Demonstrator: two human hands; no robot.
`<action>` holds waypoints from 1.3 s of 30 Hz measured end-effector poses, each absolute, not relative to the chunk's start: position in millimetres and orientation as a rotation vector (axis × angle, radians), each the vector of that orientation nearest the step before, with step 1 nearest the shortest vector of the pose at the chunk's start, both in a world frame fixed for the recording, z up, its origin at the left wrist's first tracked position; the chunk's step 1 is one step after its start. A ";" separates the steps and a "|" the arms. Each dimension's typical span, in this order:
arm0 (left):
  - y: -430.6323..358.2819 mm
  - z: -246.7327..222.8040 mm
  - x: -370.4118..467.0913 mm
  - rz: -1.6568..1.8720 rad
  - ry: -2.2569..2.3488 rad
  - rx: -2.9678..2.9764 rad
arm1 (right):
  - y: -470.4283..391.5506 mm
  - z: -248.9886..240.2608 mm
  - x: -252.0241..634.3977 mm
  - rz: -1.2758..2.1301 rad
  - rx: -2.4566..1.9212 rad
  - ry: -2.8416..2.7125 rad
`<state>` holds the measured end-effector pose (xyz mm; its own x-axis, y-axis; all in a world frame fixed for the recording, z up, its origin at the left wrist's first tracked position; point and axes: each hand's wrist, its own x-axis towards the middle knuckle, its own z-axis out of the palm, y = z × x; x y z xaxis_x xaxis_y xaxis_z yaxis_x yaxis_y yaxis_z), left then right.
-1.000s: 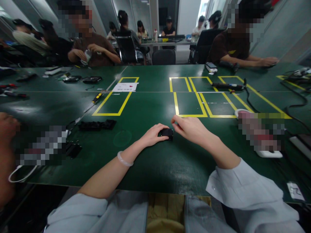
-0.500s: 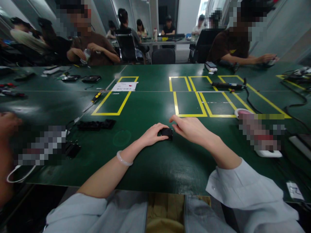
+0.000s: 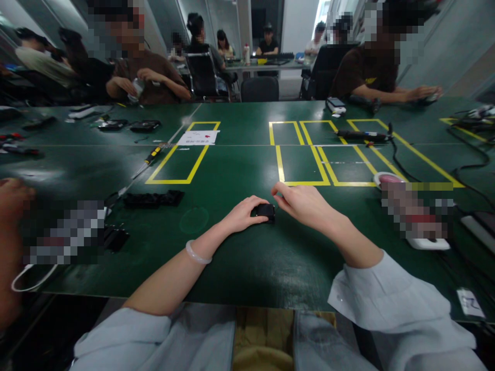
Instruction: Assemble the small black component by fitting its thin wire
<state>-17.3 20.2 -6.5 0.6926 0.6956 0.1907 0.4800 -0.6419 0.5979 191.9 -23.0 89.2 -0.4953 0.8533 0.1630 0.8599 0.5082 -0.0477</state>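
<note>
A small black block-shaped part (image 3: 265,211) rests on the green table. Thumb and fingers of my left hand (image 3: 244,214) grip it from the left side. My right hand (image 3: 303,206) hovers just right of the part, apart from it. Its fingers are bent and drawn together; whether something tiny sits between their tips I cannot make out.
Yellow tape outlines (image 3: 305,184) mark the green table (image 3: 240,268). A black-and-yellow screwdriver (image 3: 153,154) and black parts (image 3: 153,198) lie to the left. On the right are a corded black tool (image 3: 363,136) and a white-rimmed object (image 3: 427,243). Another person's arm (image 3: 10,247) is far left.
My right hand has shifted very slightly, its fingertips a touch to the right. The left hand and the black part have stayed in place.
</note>
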 end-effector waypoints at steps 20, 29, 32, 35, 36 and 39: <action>25.3 -7.3 -15.0 0.548 0.889 2.366 | -22.8 94.2 190.1 -0.111 -1.649 -2.539; 23.5 -4.4 -14.5 0.538 0.904 2.364 | -24.4 94.7 189.3 -0.115 -1.645 -2.515; 23.5 -4.2 -14.4 0.541 0.896 2.373 | -24.9 95.2 189.3 -0.154 -1.666 -2.508; 23.5 -4.6 -14.3 0.540 0.896 2.375 | -24.5 95.4 189.4 -0.194 -1.721 -2.497; 23.5 -4.7 -14.3 0.540 0.895 2.374 | -24.1 95.2 189.4 -0.199 -1.733 -2.494; 23.8 -5.3 -14.3 0.541 0.887 2.373 | -23.2 93.5 189.5 -0.151 -1.688 -2.511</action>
<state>-14.3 23.8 -5.3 0.7023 0.6900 0.1751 0.4714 -0.6350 0.6120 189.5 -23.2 93.5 -0.3750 0.9151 0.1480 0.9263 0.3763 0.0200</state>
